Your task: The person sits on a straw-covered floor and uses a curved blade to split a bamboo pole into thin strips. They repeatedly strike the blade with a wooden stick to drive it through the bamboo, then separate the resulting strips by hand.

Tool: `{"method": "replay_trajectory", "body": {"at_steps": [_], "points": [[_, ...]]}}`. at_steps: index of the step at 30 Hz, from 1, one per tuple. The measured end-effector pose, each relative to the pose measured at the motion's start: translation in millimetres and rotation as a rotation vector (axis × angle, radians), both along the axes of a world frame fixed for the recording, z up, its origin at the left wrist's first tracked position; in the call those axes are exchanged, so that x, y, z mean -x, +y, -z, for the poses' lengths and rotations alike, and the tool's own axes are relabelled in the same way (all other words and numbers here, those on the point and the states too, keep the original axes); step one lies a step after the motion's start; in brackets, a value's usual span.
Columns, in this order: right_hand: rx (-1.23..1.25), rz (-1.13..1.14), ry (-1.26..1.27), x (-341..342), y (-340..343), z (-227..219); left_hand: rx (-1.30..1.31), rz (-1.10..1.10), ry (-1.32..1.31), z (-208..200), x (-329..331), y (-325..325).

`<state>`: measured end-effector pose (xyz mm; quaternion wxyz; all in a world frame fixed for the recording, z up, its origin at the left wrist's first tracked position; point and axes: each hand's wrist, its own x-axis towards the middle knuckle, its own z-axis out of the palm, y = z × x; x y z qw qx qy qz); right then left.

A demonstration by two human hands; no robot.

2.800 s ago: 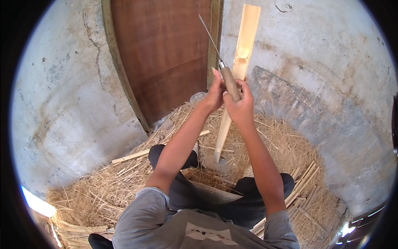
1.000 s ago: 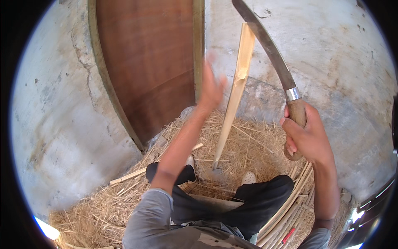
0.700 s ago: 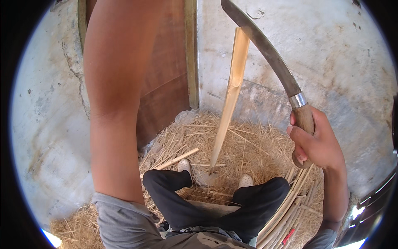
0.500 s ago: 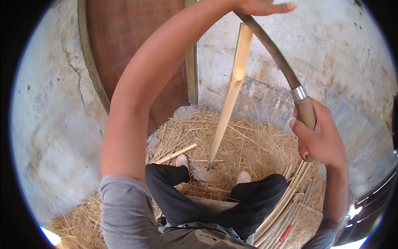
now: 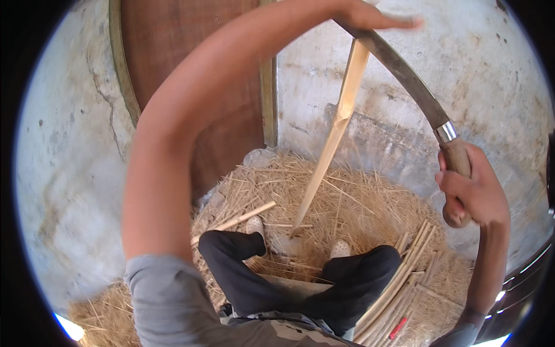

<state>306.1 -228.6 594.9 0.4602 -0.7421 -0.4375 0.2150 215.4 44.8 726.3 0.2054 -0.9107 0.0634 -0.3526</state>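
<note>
My right hand (image 5: 477, 188) is wrapped round the wooden handle of a long curved machete (image 5: 407, 78), held at the upper right. The blade runs up and to the left, its edge resting on the top end of a split bamboo strip (image 5: 337, 124). My left hand (image 5: 376, 16) lies across the back of the blade near its far end, thumb stretched out, most fingers cut off by the upper edge. The bamboo strip leans with its lower end on the ground between my feet. A notch-like node shows partway down it.
Straw-like shavings (image 5: 364, 191) cover the ground. Long bamboo strips (image 5: 399, 277) lie beside my right leg, with a small red object (image 5: 398, 328) on them. Another strip (image 5: 237, 221) lies by my left foot. A brown door (image 5: 191, 52) and stained walls (image 5: 491, 87) stand close ahead.
Both hands and the machete have shifted to the right, the right hand most. The bamboo strip's top has tilted right with them; its lower end has stayed in place.
</note>
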Motion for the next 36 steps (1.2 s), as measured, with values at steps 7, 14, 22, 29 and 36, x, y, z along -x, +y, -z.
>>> {"method": "replay_trajectory", "body": {"at_steps": [7, 14, 22, 29, 36], "points": [[-0.034, -0.273, 0.094, 17, 20, -27, -0.096, 0.072, -0.394, -17, 101, 22], [-0.025, -0.206, 0.135, 19, 4, -14, 0.865, -0.131, -0.423, 339, 81, 43], [-0.155, -0.133, 0.059, 13, -5, -6, 1.62, 0.281, -0.424, 434, 12, 28], [-0.335, -0.128, -0.199, 14, -31, -56, 1.478, 0.262, -0.492, 317, 28, 17], [0.035, -0.064, 0.077, 18, -17, 2, 1.063, 0.149, -0.516, 504, 45, 49]]}}
